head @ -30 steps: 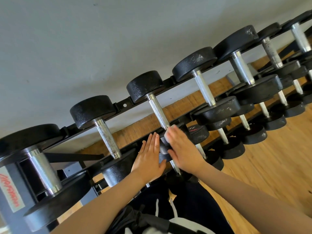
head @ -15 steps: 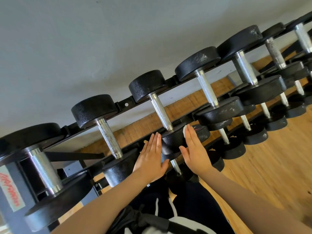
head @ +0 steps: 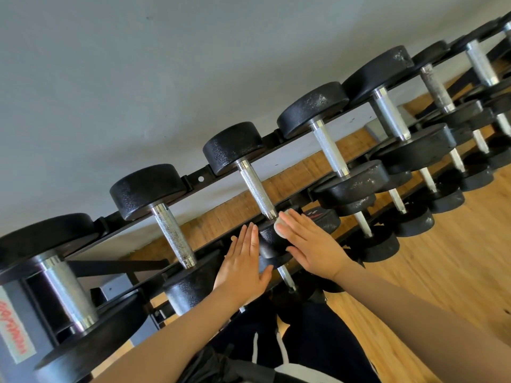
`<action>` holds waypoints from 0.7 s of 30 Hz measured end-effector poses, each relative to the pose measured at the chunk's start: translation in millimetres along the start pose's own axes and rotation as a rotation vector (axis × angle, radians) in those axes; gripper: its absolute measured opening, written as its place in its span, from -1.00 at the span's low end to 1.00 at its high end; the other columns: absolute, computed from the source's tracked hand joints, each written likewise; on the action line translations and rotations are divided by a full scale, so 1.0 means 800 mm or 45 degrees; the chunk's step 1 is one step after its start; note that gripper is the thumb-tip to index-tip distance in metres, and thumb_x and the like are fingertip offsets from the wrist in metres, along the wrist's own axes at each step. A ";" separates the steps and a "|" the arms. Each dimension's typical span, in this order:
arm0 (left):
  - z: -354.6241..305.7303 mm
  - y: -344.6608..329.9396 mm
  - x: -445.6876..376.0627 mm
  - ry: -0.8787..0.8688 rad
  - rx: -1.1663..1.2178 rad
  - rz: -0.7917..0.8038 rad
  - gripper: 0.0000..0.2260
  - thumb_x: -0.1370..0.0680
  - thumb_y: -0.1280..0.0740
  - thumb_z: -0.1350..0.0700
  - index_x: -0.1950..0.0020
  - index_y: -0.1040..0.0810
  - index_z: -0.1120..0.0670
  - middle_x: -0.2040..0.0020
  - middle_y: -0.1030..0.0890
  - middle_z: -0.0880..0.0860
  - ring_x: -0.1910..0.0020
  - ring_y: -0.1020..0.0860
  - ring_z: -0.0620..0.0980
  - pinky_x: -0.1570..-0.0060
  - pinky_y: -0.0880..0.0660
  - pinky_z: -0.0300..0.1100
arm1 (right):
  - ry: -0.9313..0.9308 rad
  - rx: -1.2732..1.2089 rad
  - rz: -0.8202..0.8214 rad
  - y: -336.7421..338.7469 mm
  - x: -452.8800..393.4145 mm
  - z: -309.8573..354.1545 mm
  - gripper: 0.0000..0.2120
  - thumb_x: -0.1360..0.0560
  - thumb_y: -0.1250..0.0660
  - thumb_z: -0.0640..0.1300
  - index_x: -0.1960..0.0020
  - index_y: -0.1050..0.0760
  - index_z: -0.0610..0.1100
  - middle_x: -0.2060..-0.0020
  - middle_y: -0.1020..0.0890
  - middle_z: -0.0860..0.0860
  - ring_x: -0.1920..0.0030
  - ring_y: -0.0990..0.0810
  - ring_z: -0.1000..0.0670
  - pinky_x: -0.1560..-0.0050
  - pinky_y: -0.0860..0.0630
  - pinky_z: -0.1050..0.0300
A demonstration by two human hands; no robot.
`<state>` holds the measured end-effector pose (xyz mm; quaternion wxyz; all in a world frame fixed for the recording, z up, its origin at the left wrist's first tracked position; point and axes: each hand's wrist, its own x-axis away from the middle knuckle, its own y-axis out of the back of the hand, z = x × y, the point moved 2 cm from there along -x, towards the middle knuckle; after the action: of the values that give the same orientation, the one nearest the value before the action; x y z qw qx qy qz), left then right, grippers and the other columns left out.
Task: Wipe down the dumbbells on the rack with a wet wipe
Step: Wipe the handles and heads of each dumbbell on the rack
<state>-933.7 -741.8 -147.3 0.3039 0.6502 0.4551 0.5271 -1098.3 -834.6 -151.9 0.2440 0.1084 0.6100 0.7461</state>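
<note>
Both hands flank the near head of one dumbbell (head: 272, 241) on the rack (head: 193, 179). The left hand (head: 243, 268) lies flat with straight fingers against its side; the right hand (head: 309, 246) presses a wet wipe (head: 279, 223) — apparently balled under the fingers — onto the head. With only flat pressure on it, the wipe could slip out and fall between the tiers.

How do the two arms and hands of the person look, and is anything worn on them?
Both forearms are bare up to the frame edge, with no sleeve in view. The left hand and the right hand wear no glove, and no ring, watch or bracelet shows on either hand or wrist. Below the arms, dark clothing with white stripes shows on the body.
</note>
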 end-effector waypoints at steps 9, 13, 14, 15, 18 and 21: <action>0.001 0.000 0.000 -0.001 -0.004 -0.002 -0.28 -0.64 0.00 -0.19 -0.40 0.48 0.15 -0.55 0.34 0.10 -0.44 0.41 -0.06 -0.51 0.26 -0.13 | -0.192 0.015 0.079 0.012 0.020 -0.024 -0.42 -0.51 -0.14 0.01 -0.47 -0.17 -0.17 -0.44 -0.30 -0.13 -0.46 -0.20 -0.09 -0.39 -0.30 -0.13; 0.000 0.000 0.000 0.001 0.002 -0.010 -0.27 -0.63 0.00 -0.20 -0.40 0.48 0.15 -0.47 0.42 0.05 -0.44 0.42 -0.06 -0.50 0.28 -0.14 | -0.293 -0.137 0.012 -0.005 0.018 -0.003 -0.37 -0.52 -0.10 0.01 -0.48 -0.09 -0.31 -0.47 -0.19 -0.23 -0.47 -0.11 -0.12 -0.40 -0.20 -0.12; 0.000 0.000 0.000 0.000 -0.003 -0.008 -0.27 -0.63 0.00 -0.20 -0.40 0.48 0.15 -0.45 0.43 0.04 -0.44 0.42 -0.06 -0.50 0.28 -0.14 | -0.207 -0.106 0.004 -0.008 0.016 0.003 -0.39 -0.52 -0.10 -0.02 -0.47 -0.11 -0.32 -0.47 -0.18 -0.23 -0.48 -0.09 -0.13 -0.43 -0.15 -0.10; -0.001 0.001 0.001 0.003 -0.006 -0.005 -0.27 -0.63 0.00 -0.20 -0.40 0.48 0.15 -0.44 0.44 0.04 -0.43 0.42 -0.06 -0.50 0.28 -0.14 | -0.106 -0.053 -0.006 -0.010 0.014 0.007 -0.41 -0.52 -0.10 -0.04 -0.45 -0.13 -0.32 -0.46 -0.18 -0.21 -0.49 -0.07 -0.13 -0.46 -0.12 -0.08; -0.002 0.002 0.002 0.009 -0.016 0.011 -0.27 -0.63 0.01 -0.20 -0.40 0.49 0.15 -0.45 0.44 0.05 -0.43 0.43 -0.06 -0.50 0.29 -0.15 | 0.119 0.082 -0.006 -0.010 0.013 -0.002 -0.48 -0.53 -0.07 -0.07 -0.44 -0.16 -0.25 -0.44 -0.22 -0.14 -0.53 0.07 -0.03 -0.49 0.06 0.00; -0.001 0.001 0.001 -0.004 -0.039 0.006 -0.27 -0.56 0.16 -0.29 -0.40 0.49 0.16 -0.44 0.44 0.06 -0.44 0.42 -0.04 -0.46 0.32 -0.16 | 0.234 0.215 0.057 0.003 0.011 -0.024 -0.50 -0.54 -0.05 -0.03 -0.45 -0.18 -0.15 -0.46 -0.23 -0.06 -0.53 0.07 0.01 -0.46 0.04 -0.08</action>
<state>-934.2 -741.7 -146.4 0.3132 0.6473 0.4451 0.5336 -1115.2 -847.5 -155.1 0.1605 0.0733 0.6877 0.7042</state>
